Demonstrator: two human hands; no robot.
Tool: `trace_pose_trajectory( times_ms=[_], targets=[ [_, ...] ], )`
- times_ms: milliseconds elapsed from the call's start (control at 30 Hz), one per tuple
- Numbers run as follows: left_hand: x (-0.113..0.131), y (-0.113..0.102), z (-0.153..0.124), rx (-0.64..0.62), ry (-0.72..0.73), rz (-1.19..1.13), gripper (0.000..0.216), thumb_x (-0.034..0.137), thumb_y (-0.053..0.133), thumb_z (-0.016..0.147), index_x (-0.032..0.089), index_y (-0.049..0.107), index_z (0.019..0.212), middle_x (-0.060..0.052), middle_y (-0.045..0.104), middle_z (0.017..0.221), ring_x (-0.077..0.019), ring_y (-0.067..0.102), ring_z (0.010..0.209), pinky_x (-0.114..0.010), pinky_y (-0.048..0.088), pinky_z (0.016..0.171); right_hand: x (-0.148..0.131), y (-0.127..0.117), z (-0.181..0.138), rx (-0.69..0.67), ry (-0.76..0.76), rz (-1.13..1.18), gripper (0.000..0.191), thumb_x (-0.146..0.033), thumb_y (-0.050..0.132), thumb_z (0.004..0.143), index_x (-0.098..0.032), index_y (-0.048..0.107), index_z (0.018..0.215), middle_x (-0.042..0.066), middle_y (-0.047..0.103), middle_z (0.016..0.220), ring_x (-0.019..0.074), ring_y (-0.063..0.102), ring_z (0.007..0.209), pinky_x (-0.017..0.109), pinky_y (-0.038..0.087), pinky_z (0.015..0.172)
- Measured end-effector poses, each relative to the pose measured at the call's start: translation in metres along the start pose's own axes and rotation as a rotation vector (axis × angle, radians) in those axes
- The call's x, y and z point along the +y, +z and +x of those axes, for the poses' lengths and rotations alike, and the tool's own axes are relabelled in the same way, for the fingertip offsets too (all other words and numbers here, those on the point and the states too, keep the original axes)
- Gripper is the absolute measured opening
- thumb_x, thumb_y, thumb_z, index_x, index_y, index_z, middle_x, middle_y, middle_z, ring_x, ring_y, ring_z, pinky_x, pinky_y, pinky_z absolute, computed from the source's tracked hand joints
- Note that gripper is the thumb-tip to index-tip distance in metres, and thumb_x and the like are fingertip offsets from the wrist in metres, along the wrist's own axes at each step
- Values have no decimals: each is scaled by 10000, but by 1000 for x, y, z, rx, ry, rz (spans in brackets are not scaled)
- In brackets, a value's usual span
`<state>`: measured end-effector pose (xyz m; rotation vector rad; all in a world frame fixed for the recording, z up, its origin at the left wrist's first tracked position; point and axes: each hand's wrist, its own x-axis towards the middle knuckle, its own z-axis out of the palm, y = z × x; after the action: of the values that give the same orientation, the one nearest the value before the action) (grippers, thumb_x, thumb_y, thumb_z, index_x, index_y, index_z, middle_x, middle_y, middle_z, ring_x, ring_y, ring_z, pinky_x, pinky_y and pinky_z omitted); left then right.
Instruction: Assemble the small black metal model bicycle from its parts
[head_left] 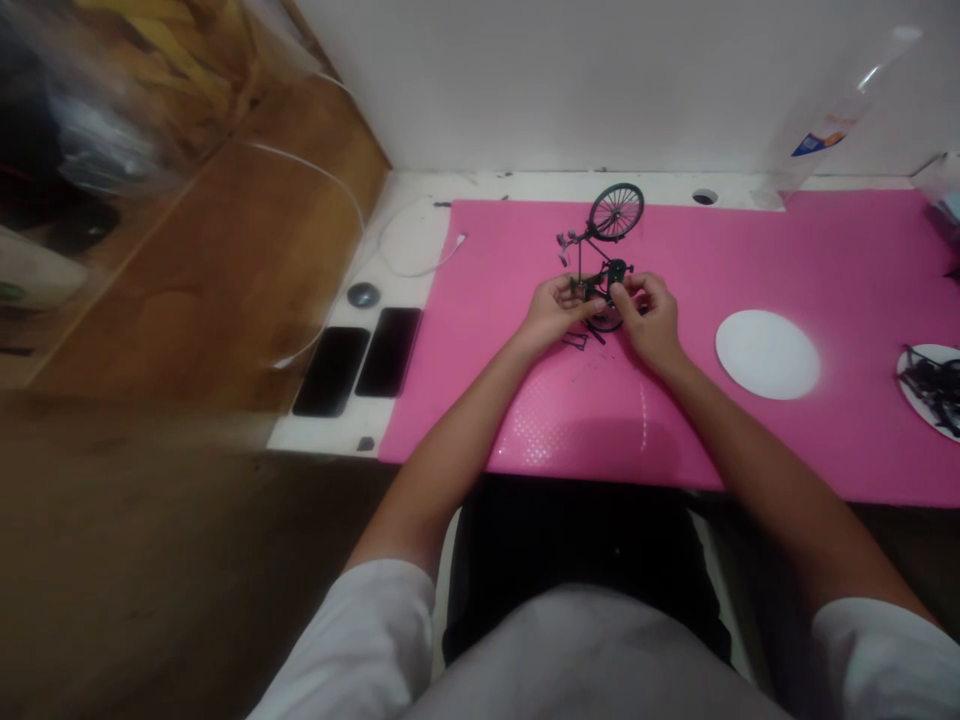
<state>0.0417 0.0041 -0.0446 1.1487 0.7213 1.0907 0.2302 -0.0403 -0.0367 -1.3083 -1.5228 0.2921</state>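
Observation:
A small black model bicycle [602,240] stands on the pink mat [675,420], its spoked wheel raised toward the wall. My left hand [551,310] pinches the frame low on its left side. From the other side, my right hand [652,315] grips the lower part near the second wheel, fingers closed on it. A few tiny black parts [581,342] lie on the mat just under my hands.
Two dark phones [360,362] lie on the white desk left of the mat, near a white cable [409,240] and a grey round object [363,294]. A white disc [766,353] and a plate of black parts [934,385] sit at the right. A clear bottle [832,120] leans on the wall.

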Motion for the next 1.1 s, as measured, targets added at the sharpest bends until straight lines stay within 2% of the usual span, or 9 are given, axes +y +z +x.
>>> trace_pose_trajectory(
  times_ms=[100, 267, 400, 500, 567, 633, 733, 867, 1100],
  targets=[
    [2, -1, 0, -14, 1, 19, 611, 360, 1117, 661, 199, 821, 1171, -86, 875, 1118, -214, 858, 1015, -385, 689, 1052, -4, 0, 0, 7, 21, 22, 580, -828, 630, 1043, -258, 704, 964, 60, 740, 975, 209, 623, 841, 385, 540, 745],
    [1, 1, 2, 26, 12, 37, 649, 354, 1115, 663, 214, 830, 1229, -118, 872, 1268, -258, 853, 1160, -431, 676, 1122, -10, -5, 0, 77, -25, -65, 508, -737, 634, 1081, -253, 696, 941, 65, 723, 944, 236, 630, 890, 434, 567, 818],
    [1, 4, 1, 101, 30, 45, 718, 388, 1130, 632, 196, 831, 1255, -161, 854, 1352, -323, 839, 1254, -498, 678, 1139, -11, -13, 4, 41, -136, -221, 441, -645, 594, 1132, -265, 701, 937, 87, 710, 920, 302, 660, 993, 599, 562, 1050],
    [6, 9, -6, 114, 83, 122, 658, 418, 1110, 685, 190, 842, 1241, -163, 864, 1300, -314, 844, 1222, -492, 674, 1132, -12, -18, 5, 20, -175, -269, 429, -632, 604, 1128, -267, 740, 947, 110, 717, 919, 360, 671, 1078, 723, 486, 1163],
    [11, 13, -12, 122, 134, 190, 552, 471, 1071, 757, 187, 860, 1180, -141, 881, 1156, -268, 857, 1085, -452, 678, 1090, -12, -19, 5, 27, -175, -276, 430, -640, 625, 1115, -265, 769, 959, 127, 721, 917, 406, 663, 1159, 759, 469, 1167],
    [15, 17, -15, 111, 170, 185, 532, 492, 1064, 763, 190, 864, 1152, -118, 879, 1083, -242, 853, 997, -417, 688, 1023, -12, -18, 3, 9, -173, -287, 419, -633, 647, 1104, -263, 787, 966, 138, 722, 912, 439, 656, 1214, 771, 467, 1161],
    [15, 20, -16, 120, 169, 151, 586, 473, 1097, 704, 209, 862, 1171, -101, 882, 1117, -232, 850, 993, -382, 688, 982, -12, -17, 1, -26, -176, -284, 384, -599, 670, 1099, -264, 798, 962, 141, 728, 908, 448, 659, 1231, 758, 477, 1146],
    [11, 21, -13, 149, 150, 121, 558, 492, 1089, 710, 217, 869, 1143, -108, 885, 1208, -223, 851, 1013, -360, 684, 970, -14, -15, 0, -23, -173, -278, 354, -554, 667, 1108, -269, 803, 948, 133, 736, 902, 420, 661, 1203, 725, 501, 1131],
    [2, 17, -7, 134, 233, 59, 550, 568, 1066, 720, 209, 896, 1100, -98, 900, 1099, -203, 849, 947, -336, 695, 885, -9, -12, 0, 21, -242, -268, 330, -518, 681, 1105, -266, 796, 926, 106, 717, 876, 373, 662, 1154, 695, 516, 1142]
  ],
)
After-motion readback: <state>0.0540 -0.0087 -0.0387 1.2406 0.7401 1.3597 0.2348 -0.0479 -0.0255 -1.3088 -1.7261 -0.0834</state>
